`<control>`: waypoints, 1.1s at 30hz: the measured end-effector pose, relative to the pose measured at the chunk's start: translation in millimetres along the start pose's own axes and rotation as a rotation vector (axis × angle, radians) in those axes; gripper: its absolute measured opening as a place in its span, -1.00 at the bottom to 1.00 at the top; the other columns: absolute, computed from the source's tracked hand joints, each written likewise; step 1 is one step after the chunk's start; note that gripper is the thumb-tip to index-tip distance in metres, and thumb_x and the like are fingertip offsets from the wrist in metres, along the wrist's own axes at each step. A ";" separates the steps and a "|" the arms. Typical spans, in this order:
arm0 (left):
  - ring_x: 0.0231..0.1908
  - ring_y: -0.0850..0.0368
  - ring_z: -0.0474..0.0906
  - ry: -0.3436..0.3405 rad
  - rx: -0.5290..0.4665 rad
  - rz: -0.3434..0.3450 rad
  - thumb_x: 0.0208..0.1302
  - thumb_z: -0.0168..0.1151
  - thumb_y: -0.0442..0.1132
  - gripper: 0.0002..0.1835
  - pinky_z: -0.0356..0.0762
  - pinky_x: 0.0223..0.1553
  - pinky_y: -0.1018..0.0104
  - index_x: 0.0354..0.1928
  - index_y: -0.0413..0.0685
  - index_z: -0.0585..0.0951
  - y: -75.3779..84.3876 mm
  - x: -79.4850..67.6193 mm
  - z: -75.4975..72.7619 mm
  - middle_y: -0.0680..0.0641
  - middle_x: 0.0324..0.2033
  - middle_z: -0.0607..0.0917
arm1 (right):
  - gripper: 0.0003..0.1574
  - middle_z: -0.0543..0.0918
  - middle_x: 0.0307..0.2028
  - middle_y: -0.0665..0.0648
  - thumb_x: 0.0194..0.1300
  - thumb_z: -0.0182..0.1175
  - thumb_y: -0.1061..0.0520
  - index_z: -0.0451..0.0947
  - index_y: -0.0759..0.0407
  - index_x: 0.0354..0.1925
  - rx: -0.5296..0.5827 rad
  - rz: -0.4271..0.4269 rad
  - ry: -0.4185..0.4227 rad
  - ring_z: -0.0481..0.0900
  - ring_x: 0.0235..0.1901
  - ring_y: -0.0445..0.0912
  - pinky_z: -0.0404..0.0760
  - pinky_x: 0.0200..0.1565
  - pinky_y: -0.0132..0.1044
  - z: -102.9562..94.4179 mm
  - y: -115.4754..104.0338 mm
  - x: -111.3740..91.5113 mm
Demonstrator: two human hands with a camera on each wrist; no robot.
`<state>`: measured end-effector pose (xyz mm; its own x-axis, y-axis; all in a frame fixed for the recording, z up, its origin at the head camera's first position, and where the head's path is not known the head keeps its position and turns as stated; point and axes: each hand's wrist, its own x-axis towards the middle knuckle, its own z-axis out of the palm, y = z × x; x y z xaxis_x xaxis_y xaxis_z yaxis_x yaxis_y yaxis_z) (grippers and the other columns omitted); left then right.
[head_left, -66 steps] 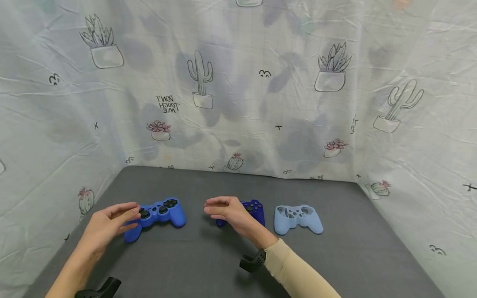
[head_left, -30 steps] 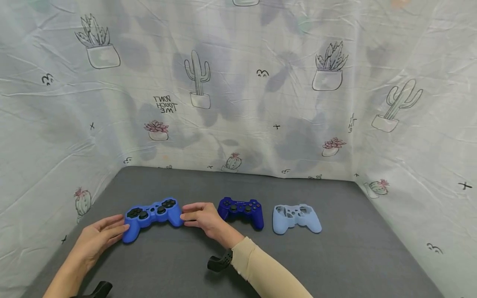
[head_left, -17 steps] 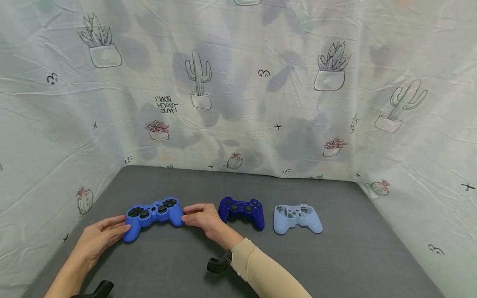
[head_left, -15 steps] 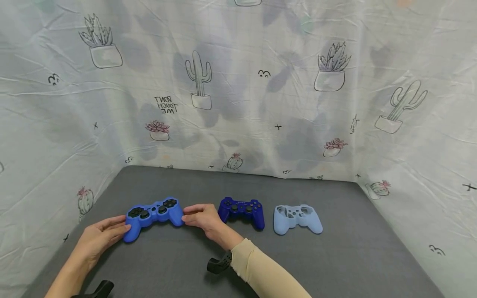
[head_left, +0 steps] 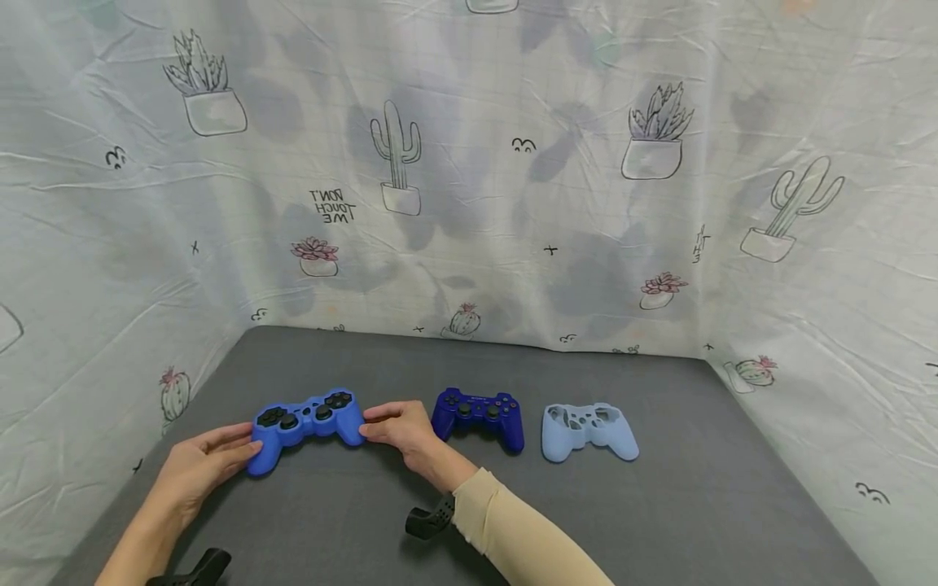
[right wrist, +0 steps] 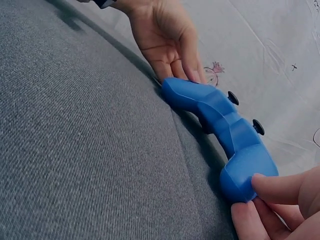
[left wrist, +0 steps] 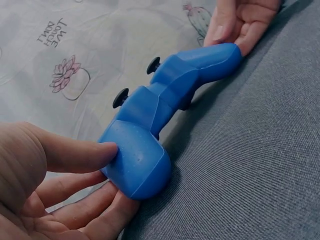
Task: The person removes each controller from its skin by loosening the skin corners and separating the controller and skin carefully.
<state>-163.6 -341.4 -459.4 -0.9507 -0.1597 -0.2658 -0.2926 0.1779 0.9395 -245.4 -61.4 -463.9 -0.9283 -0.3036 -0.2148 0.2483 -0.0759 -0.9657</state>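
Fingers of your left hand (head_left: 201,468) and right hand (head_left: 405,431) pinch opposite handles of the bright blue controller (head_left: 306,425), which sits over the left part of the grey table (head_left: 623,529), left of the dark blue controller (head_left: 479,404). Be advised that only thumbs and fingertips appear to bear on the smooth, rounded ends, so a handle could slip free, and uneven force between your two hands could tilt or twist it. Finish is matte and evenly coloured, with seam lines along the handles and black sticks and buttons facing up.
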 end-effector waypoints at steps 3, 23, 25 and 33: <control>-0.21 0.52 0.54 -0.001 -0.019 -0.004 0.13 0.50 -0.04 -0.06 0.58 -0.16 0.41 0.39 -0.42 0.26 -0.1 -0.1 -1.0 -0.06 0.05 0.62 | -0.75 0.69 -0.26 0.16 0.06 0.39 0.49 0.71 0.37 -0.23 0.006 0.017 0.022 0.72 -0.29 -0.01 0.66 -0.18 -0.18 1.0 -0.2 -0.6; -0.13 0.41 0.59 0.023 -0.151 0.100 0.18 0.47 -0.24 -0.29 0.55 -0.15 0.46 0.31 -0.38 0.41 34.5 -21.5 69.9 -0.06 0.01 0.66 | -0.62 0.68 -0.22 0.22 0.09 0.37 0.48 0.65 0.40 -0.06 0.000 -0.012 0.011 0.68 -0.23 -0.02 0.63 -0.10 -0.16 -64.9 -44.1 -54.5; -0.11 0.41 0.57 0.030 -0.129 0.106 0.19 0.45 -0.24 -0.33 0.54 -0.15 0.48 0.29 -0.37 0.44 37.0 -26.6 84.9 -0.15 0.08 0.63 | -0.58 0.68 -0.25 0.21 0.07 0.38 0.49 0.65 0.41 -0.03 -0.036 -0.019 0.018 0.67 -0.26 -0.04 0.63 -0.11 -0.17 -77.1 -47.5 -63.9; 0.06 0.05 0.57 0.037 -0.106 0.190 0.20 0.41 -0.39 -0.50 0.51 -0.08 0.46 0.19 -0.35 0.55 51.4 -48.1 140.4 -0.25 0.10 0.61 | -0.53 0.67 -0.11 0.21 0.19 0.35 0.33 0.56 0.50 0.06 -0.128 -0.007 0.039 0.63 -0.20 -0.08 0.62 -0.10 -0.15 -118.5 -50.9 -100.8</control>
<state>-147.3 -188.3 -428.6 -0.9828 -0.1686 -0.0752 -0.0938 0.1052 0.9900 -197.3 85.6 -410.4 -0.9405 -0.2658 -0.2116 0.2070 0.0453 -0.9773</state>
